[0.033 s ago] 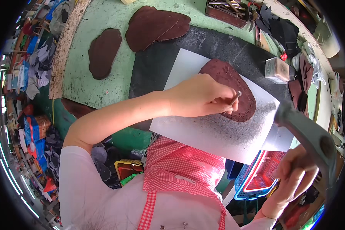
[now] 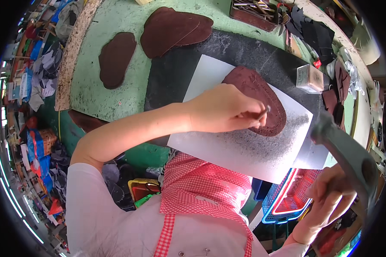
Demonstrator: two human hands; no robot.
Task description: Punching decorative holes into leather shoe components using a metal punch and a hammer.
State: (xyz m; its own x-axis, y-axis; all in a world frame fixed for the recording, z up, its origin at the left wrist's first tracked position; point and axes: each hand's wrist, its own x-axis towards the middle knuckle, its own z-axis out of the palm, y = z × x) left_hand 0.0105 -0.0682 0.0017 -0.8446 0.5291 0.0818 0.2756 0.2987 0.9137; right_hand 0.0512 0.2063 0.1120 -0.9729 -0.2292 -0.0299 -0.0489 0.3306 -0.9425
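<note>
Pinched in my left hand [image 2: 225,107] is a slim metal punch [image 2: 265,111], over a dark brown leather piece [image 2: 248,81]. Rows of small marks follow the leather's rounded edge. Under it lies a white board [image 2: 208,79] speckled with dark specks at the right. My right hand [image 2: 330,199] is closed round a grey metal hammer [image 2: 347,145], raised at the right with its head apart from the punch. The hammer hides part of that hand. Where the punch tip meets the leather is hidden by my left fingers.
A dark slab [image 2: 167,77] lies beneath the board on the green table [image 2: 88,81]. More brown leather pieces [image 2: 118,60] lie at the far left. A tool tray [image 2: 253,17] and a clear box [image 2: 309,79] stand farther back. Baskets [image 2: 283,195] sit below the table's near edge.
The hammer head has shifted slightly right, away from the punch. The punch leans a little differently in my left hand; the leather stays put.
</note>
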